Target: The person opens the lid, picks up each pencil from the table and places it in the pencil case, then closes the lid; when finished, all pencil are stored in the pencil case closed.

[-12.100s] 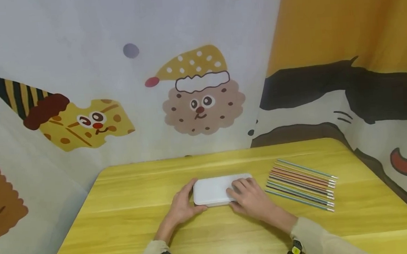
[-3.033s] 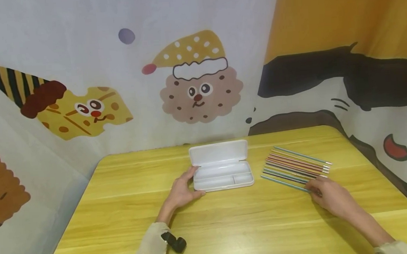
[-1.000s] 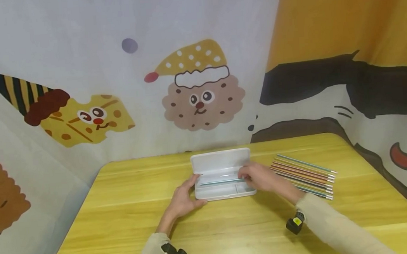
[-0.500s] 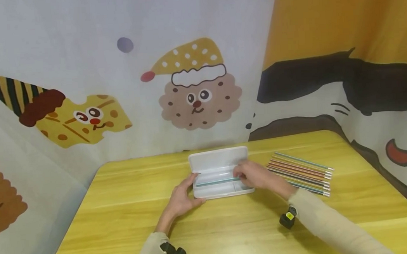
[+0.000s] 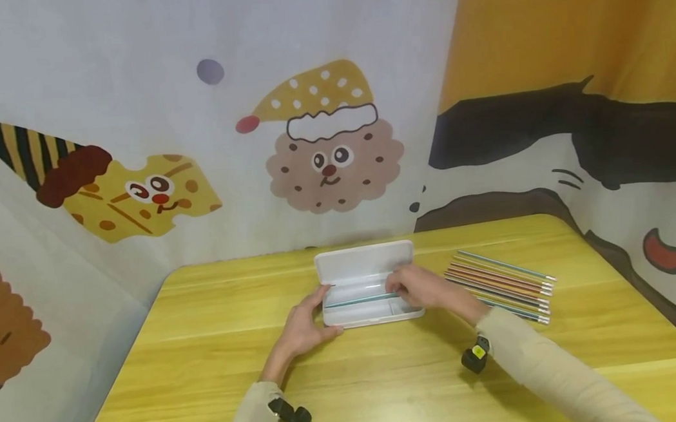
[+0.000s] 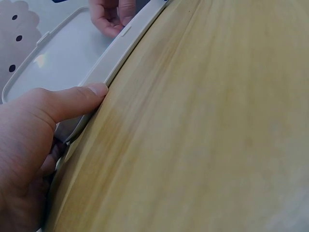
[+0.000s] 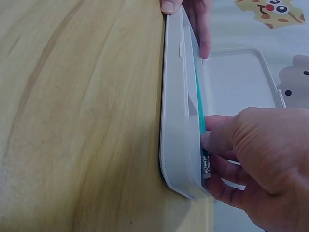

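A white pencil case [image 5: 374, 322] lies on the table with its lid raised at the back. My left hand [image 5: 299, 331] holds its left end, the thumb [image 6: 79, 101] on the front wall and the fingers at the far side. Inside the back compartment lies a teal pencil [image 5: 355, 301]. My right hand [image 5: 421, 288] pinches this pencil near its eraser end [image 7: 206, 166], low inside the case's right part. To the right of the case, several pencils [image 5: 501, 275] of different colours lie side by side, their eraser ends pointing right.
The yellow wood-patterned table [image 5: 208, 374] carries everything. A curtain [image 5: 132, 75] with cartoon prints hangs right behind its back edge. My right forearm [image 5: 532, 351] passes in front of the loose pencils. Small dividers split the case's front part.
The case was shut at first and now stands open. My right hand has brought the teal pencil from the row into it. Over the last second both hands have barely moved.
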The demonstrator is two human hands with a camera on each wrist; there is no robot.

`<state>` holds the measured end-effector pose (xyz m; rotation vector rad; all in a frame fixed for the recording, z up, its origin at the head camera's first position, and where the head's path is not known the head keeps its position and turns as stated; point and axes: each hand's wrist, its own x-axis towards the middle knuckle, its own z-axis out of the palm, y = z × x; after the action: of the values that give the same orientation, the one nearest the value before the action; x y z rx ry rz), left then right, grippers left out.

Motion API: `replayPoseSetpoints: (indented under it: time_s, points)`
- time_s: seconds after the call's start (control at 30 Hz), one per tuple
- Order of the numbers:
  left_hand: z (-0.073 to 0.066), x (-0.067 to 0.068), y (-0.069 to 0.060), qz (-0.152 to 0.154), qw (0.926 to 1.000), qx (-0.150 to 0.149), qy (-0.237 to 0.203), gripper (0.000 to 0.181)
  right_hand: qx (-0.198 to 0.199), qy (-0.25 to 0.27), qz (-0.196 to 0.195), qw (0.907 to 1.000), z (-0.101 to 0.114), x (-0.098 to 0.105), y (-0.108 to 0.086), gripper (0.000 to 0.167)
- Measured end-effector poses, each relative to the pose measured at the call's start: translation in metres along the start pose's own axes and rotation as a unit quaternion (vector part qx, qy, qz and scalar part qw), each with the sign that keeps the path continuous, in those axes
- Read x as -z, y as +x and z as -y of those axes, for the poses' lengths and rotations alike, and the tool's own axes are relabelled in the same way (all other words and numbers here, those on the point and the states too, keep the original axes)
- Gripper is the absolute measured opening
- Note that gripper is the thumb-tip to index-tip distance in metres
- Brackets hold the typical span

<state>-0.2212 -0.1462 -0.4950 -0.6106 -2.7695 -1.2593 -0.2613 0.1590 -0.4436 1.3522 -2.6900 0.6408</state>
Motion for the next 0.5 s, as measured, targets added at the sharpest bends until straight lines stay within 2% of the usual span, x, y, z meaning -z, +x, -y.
replayPoseSetpoints:
  time_s: [0.33,0.5]
  points:
    - [-0.003,-0.001,0.000,0.006,1.0000,0.004,-0.003,0.092,-0.004,0.008,-0.007,0.9999,-0.003,-0.002,-0.003,0.020]
    - [-0.002,0.000,0.000,0.004,0.9999,0.010,-0.008,0.092,-0.021,0.027,-0.045,0.9984,-0.007,0.006,-0.013,0.016]
